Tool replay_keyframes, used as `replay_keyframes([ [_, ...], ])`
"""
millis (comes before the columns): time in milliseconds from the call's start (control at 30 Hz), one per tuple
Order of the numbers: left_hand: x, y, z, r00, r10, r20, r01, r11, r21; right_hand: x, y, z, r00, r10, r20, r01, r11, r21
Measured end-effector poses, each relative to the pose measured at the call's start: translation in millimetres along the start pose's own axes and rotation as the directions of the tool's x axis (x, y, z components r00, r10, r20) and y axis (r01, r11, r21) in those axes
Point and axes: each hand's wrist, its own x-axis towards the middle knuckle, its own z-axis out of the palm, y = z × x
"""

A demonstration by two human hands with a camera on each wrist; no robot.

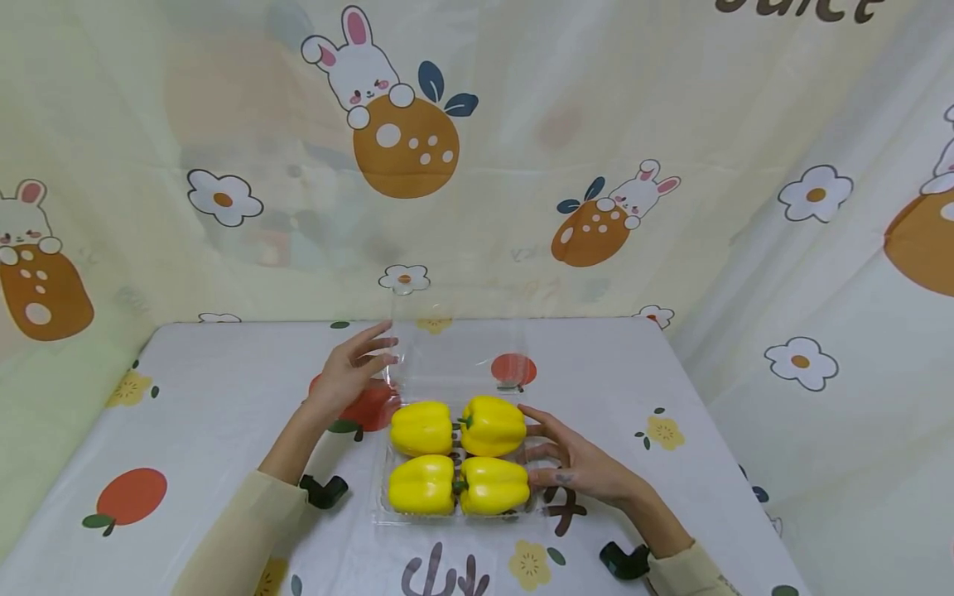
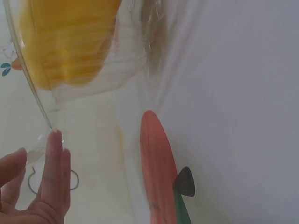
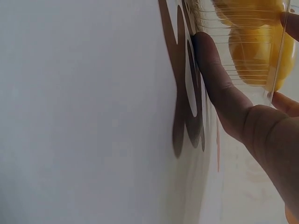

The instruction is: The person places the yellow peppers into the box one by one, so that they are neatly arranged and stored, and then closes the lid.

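Observation:
Several yellow bell peppers [image 1: 421, 428] lie in two rows in a clear plastic clamshell container [image 1: 382, 521], stems toward the middle. Its transparent lid [image 1: 455, 360] stands raised at the back. At the lid's left edge is my left hand [image 1: 358, 370], fingers extended; in the left wrist view, a fingertip of that hand [image 2: 42, 191] meets the clear plastic edge. My right hand [image 1: 570, 459] rests along the container's right side, fingers spread. From the right wrist, the thumb of this hand [image 3: 252, 112] lies low beside the ribbed wall, with other fingertips near the rim.
The table is covered by a white cloth [image 1: 238, 430] printed with fruit and flowers. A patterned curtain [image 1: 507, 232] hangs behind it, another [image 1: 835, 290] on the right. Black devices [image 1: 324, 492] sit by both wrists.

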Motion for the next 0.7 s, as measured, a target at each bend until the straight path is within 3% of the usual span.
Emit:
replay_keyframes([
  [133,-9.0,2.1,0.9,0.999,0.041,-0.033,-0.04,0.999,0.027,-0.2,0,0,1.0,0.011,-0.005,-0.011,1.0,0.005],
  [400,-29.6,7.0,-2.9,0.993,0.121,-0.011,-0.121,0.992,0.033,0.1,-1,0,1.0,0.012,-0.01,-0.012,1.0,0.003],
  [700,-54.9,15.6,-8.4,0.998,0.062,-0.02,-0.06,0.996,0.069,0.5,-2,1,1.0,0.013,-0.011,-0.013,1.0,-0.006],
])
